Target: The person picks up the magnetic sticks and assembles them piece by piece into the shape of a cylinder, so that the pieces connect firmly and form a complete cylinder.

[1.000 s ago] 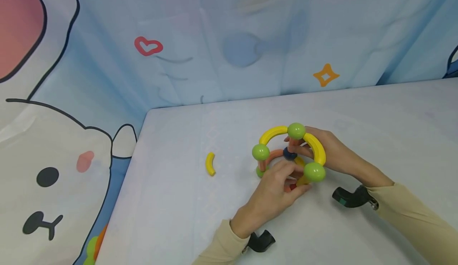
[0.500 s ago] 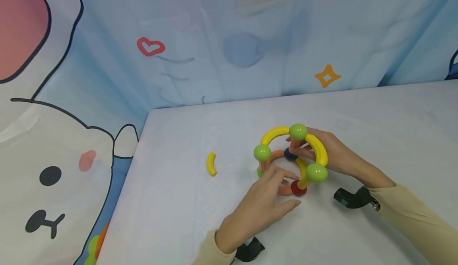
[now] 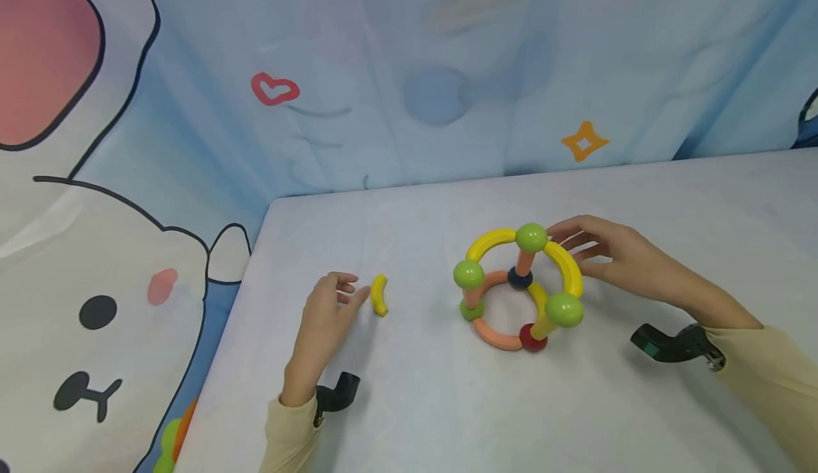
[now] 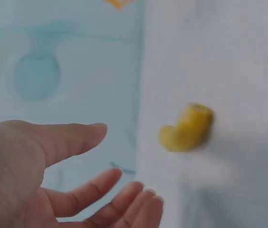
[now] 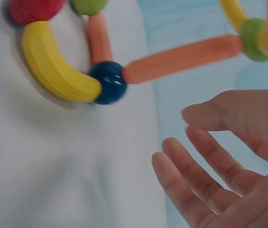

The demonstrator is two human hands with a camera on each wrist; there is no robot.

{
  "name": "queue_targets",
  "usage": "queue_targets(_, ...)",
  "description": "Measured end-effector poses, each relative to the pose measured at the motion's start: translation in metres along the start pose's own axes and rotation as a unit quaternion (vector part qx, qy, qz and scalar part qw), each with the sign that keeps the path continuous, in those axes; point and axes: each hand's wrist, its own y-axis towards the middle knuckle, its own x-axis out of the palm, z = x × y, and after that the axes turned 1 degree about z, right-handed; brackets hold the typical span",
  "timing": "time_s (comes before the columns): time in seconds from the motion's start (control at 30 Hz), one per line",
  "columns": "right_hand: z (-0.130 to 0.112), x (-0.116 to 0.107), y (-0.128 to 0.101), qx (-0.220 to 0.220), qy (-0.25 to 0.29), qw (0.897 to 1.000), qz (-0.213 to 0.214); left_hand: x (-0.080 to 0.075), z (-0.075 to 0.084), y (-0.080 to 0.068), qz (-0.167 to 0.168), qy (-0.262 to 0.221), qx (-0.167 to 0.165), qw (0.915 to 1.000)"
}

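A frame of coloured balls and rods stands on the table. Its upper part has green balls [image 3: 564, 310] joined by yellow curved rods [image 3: 565, 268]. Below, orange curved rods [image 3: 497, 336] and a yellow one link a dark blue ball [image 5: 109, 82], a red ball [image 3: 533, 338] and a green one. Upright rods [image 5: 184, 59] join the two levels. Just right of the frame is my right hand [image 3: 629, 256], fingers loosely bent and holding nothing. My left hand [image 3: 324, 324] has its thumb and fingers apart, beside a loose yellow curved rod [image 4: 189, 129] on the table.
The white table [image 3: 409, 416] ends at the back against a blue printed curtain [image 3: 409, 89]. To the left hangs a fabric with a cartoon animal [image 3: 128, 331]. Black wrist-worn devices [image 3: 339, 391] jut out from both sleeves.
My left hand has left the frame and moved left to the loose yellow rod. My right hand has let go of the frame and drawn back to the right. The frame stays standing.
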Motion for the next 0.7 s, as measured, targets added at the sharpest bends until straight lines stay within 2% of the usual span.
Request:
queue_targets(0.07, -0.001, -0.006, -0.001, -0.001, 0.000, 1.000, 0.005, 0.007, -0.009, 0.008, -0.001, 0.015, -0.032, 0.9994)
queue_targets(0.13, -0.004, -0.011, -0.003, 0.009, 0.001, 1.000, 0.006, 0.016, -0.014, 0.014, -0.010, 0.023, -0.051, 0.9984)
queue_targets(0.27, -0.011, -0.021, -0.006, 0.022, 0.012, 1.000, 0.006, 0.029, -0.013, 0.020, -0.010, 0.045, -0.054, 0.9975)
queue_targets(0.4, -0.019, -0.029, -0.008, 0.021, 0.019, 1.000, 0.008, 0.033, -0.008, 0.023, -0.015, 0.059, -0.060, 0.9963)
queue_targets(0.53, -0.028, -0.033, -0.008, 0.006, 0.007, 1.000, 0.016, 0.031, -0.003, 0.024, -0.050, 0.036, -0.068, 0.9958)
queue_targets(0.7, -0.043, -0.039, -0.005, -0.051, -0.021, 0.998, 0.030, 0.024, 0.002, 0.020, -0.104, -0.014, -0.058, 0.9928)
